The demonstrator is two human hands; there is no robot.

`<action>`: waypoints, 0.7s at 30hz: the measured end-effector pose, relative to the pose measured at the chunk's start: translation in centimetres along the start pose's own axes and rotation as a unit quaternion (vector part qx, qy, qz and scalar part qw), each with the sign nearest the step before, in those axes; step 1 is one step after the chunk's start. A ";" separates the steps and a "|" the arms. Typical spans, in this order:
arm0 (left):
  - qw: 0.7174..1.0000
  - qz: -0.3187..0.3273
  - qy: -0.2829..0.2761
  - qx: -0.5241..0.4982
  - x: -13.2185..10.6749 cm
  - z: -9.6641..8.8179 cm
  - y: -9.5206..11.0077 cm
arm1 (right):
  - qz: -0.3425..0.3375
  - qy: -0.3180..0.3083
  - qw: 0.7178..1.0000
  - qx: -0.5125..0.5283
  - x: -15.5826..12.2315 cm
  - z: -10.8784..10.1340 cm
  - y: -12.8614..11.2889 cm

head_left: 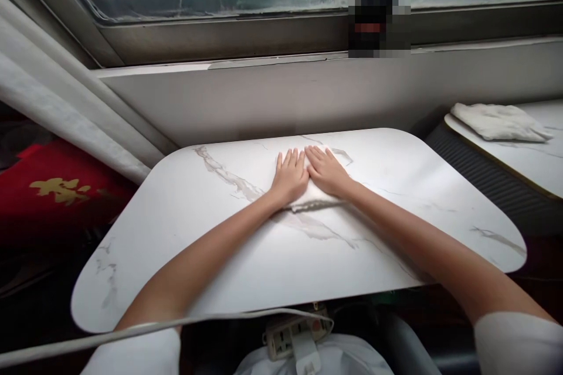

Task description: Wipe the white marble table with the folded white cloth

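Observation:
A folded white cloth (314, 196) lies on the marble-patterned white table (185, 228), mostly covered by my two hands. My left hand (290, 176) rests flat on the cloth's left part with its fingers stretched out. Beside it, my right hand (328, 171) presses flat on the right part, fingers extended and pointing toward the window. The thumbs are close together in the middle. Neither hand grips the cloth. Its front edge shows between my wrists.
A second white table (536, 158) at the right bears another folded cloth (499, 122). A power strip (285, 337) with a white cable (197, 319) is below the table's front edge. Red fabric (65, 193) with gold lettering and a pale curtain (65, 82) are at left.

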State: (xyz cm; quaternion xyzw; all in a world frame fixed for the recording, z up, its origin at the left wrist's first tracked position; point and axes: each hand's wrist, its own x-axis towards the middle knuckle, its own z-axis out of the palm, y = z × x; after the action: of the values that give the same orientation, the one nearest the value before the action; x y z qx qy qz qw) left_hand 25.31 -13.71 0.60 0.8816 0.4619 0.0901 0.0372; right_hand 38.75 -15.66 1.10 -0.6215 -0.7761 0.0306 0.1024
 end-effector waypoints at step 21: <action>0.999 0.024 0.018 -0.022 -0.8 0.9 7.5 | -0.010 0.070 0.997 -0.039 -8.1 -1.0 3.7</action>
State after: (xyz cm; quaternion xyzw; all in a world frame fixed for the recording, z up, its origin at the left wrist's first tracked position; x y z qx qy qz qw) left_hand 31.14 -18.66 0.74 0.8895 0.4392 0.1171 0.0458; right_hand 44.20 -22.77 0.42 -0.6176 -0.7739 -0.0447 0.1326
